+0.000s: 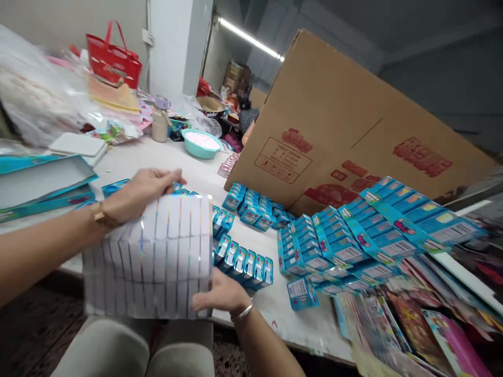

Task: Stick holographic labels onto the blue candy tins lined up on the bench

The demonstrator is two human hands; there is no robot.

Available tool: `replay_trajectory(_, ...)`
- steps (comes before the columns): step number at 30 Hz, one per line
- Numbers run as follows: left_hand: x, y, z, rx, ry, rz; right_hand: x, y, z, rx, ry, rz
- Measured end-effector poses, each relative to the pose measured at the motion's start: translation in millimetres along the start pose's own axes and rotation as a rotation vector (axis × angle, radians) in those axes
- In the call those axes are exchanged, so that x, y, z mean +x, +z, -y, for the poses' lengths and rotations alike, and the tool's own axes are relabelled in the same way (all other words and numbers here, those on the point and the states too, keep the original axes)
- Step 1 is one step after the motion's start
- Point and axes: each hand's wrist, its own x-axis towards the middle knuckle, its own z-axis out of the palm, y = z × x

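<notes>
A white sheet of clear stickers point(165, 256), marked off in a grid with shiny rainbow lines, is held over my lap at the table's near edge. My right hand point(226, 294) grips its right edge, thumb on top. Above the sheet's upper left part is my left hand point(143, 191), its fingers drawn together; whatever they may pinch is too small to make out. Just beyond the sheet, small blue boxes point(245, 264) stand in rows, some partly hidden behind it. One blue box point(302, 293) lies apart, to the right of my right hand.
Stacked blue display trays point(338, 238) of boxes fill the right, before a large tilted carton point(326, 120). Colourful packets point(408, 324) lie at front right. A turquoise basin point(201, 151), a bottle point(160, 123) and a red bag point(113, 60) stand behind. Open blue trays point(43, 183) lie left.
</notes>
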Motion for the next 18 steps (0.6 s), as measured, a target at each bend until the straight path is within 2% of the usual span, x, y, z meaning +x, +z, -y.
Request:
replay_trajectory(2, -5, -26.2, -2, 0.003, 0.038, -0.157, 0, 29, -20, 0.066, 0.077, -0.042)
replay_trajectory(4, -10, -52.0, 1, 0.025, 0.02, -0.231, 5, 50, -28, 0.17, 0.089, -0.18)
replay_trajectory(6, -22, -76.8, 9, 0.049, -0.039, -0.241, 13, 63, -23, 0.248, 0.074, -0.272)
replay_trajectory(10, -67, -129.1, 37, 0.099, -0.163, -0.232, 28, 81, -8, 0.221, 0.061, -0.213)
replay_trajectory(12, -99, -158.9, 64, 0.083, -0.299, -0.153, 35, 90, -12, 0.161, 0.042, -0.129)
replay_trajectory(14, -137, -188.1, 102, 0.046, -0.463, -0.019, 42, 101, -26, 0.064, 0.029, -0.045)
replay_trajectory(16, -181, -210.1, 143, 0.042, -0.546, 0.191, 46, 112, -45, -0.057, 0.008, -0.033)
replay_trajectory(18, -225, -219.9, 176, 0.142, -0.596, 0.125, 45, 119, -64, -0.154, -0.032, -0.078)
